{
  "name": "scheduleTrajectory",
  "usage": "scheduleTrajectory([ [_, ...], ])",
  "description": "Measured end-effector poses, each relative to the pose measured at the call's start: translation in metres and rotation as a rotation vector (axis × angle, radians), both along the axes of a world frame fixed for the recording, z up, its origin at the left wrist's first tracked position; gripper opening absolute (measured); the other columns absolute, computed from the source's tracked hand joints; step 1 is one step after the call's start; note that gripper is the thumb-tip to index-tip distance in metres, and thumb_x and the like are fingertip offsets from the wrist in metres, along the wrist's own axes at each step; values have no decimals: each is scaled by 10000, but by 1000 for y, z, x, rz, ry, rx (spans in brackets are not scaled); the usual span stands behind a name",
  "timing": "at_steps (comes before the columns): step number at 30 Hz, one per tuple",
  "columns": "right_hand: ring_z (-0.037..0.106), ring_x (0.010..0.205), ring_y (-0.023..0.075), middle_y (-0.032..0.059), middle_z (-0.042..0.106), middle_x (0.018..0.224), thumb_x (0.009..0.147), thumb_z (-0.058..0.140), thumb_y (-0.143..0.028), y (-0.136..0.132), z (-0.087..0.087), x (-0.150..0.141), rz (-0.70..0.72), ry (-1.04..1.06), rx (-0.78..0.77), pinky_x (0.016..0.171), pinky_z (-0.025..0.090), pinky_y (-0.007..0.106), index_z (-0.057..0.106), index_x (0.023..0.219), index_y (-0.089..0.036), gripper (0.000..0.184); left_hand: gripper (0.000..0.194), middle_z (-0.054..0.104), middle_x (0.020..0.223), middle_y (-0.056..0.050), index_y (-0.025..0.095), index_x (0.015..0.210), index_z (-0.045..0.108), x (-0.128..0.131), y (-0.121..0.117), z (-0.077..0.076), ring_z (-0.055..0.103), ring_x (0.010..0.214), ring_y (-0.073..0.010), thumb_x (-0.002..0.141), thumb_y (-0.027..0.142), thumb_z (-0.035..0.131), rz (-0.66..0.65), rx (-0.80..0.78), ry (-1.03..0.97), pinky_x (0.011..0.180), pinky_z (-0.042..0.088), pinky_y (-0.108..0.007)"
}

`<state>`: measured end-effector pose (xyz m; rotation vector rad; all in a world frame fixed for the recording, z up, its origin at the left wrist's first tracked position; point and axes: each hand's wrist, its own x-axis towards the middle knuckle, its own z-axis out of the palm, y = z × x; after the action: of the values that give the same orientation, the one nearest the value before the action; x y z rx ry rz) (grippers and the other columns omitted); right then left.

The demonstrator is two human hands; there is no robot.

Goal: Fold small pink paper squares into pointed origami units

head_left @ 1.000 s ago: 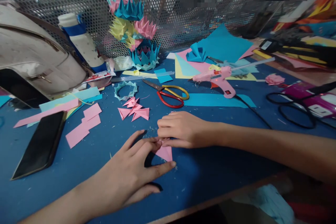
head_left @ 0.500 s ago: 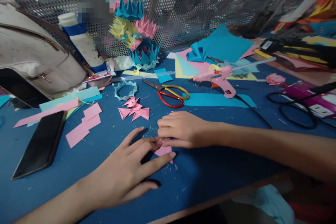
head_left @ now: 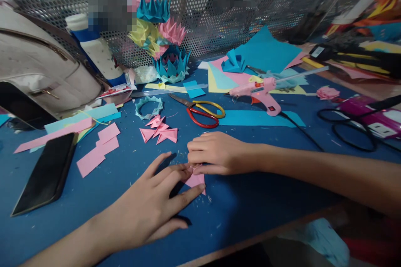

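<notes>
A small folded piece of pink paper (head_left: 194, 181) lies flat on the table, partly covered by my fingers. My left hand (head_left: 156, 200) is spread over it from the left, with one fingertip on its lower right edge and others at its upper fold. Curled in from the right, my right hand (head_left: 219, 154) has its thumb and bent fingers closed on the top edge; its fingertips are largely hidden. Just beyond are several folded pink paper points (head_left: 159, 130), a light-blue paper ring (head_left: 148, 107) and scissors (head_left: 205, 112) with red and yellow handles.
Pink paper pieces (head_left: 99, 150) and a black phone (head_left: 45, 173) lie to the left. A pink glue gun (head_left: 260, 91), its cord trailing right, rests by a blue strip (head_left: 260, 118). Behind stand a bottle (head_left: 97, 52), a bag (head_left: 40, 62) and stacked paper flowers (head_left: 171, 63).
My left hand's fingers have shifted slightly, one fingertip sliding up along the pink paper's lower right edge. My right hand stays in place, and the view has tilted a little.
</notes>
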<state>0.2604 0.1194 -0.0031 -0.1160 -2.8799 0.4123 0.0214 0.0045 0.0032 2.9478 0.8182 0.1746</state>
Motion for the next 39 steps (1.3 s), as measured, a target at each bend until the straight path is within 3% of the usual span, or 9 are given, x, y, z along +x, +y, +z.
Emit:
scheduleTrajectory([
  [5,494,800,169,23,593,909,1043,486,-367,1,-1,0,-5,-6,-30,698,320,296,613,951,-178,245,781,522,1408,-169,177,1549,372,-1,1,2,448,1384,-323,989,717,305,-31,4,31,1230,52,-633],
  [9,493,808,172,33,601,917,1052,461,-376,2,0,0,2,-13,-46,708,324,294,616,956,-178,269,869,505,1453,-199,120,1561,339,-4,2,2,434,1408,-335,972,754,256,-66,8,23,1231,4,-620],
  [12,499,815,172,37,606,922,1055,452,-380,4,0,1,23,-7,-61,718,335,290,615,961,-175,278,871,503,1466,-194,129,1563,339,-4,3,2,426,1420,-332,969,760,249,-74,16,13,1228,-22,-620],
  [17,502,804,170,39,605,923,1062,434,-381,6,0,1,49,-3,-53,712,345,285,613,965,-171,292,891,523,1449,-197,144,1548,373,-3,4,2,461,1395,-351,940,789,279,-69,-7,11,1218,41,-654],
  [22,505,807,169,41,604,919,1070,403,-402,8,0,2,60,-4,-47,711,349,284,621,967,-171,334,943,485,1500,-187,173,1575,330,-5,4,1,387,1455,-333,910,830,205,-72,-27,28,1222,-61,-619],
  [28,507,807,167,43,602,918,1083,338,-427,9,3,2,82,-6,-59,712,355,278,629,968,-165,407,951,483,1506,-179,220,1582,320,-4,3,1,394,1452,-336,881,854,216,-59,-31,15,1225,9,-638],
  [39,540,800,137,20,622,934,1041,490,-414,14,5,5,74,-18,-226,723,365,244,684,972,-200,297,938,443,1554,-139,239,1583,318,-6,2,1,356,1476,-304,882,852,209,-52,-17,7,1243,-36,-578],
])
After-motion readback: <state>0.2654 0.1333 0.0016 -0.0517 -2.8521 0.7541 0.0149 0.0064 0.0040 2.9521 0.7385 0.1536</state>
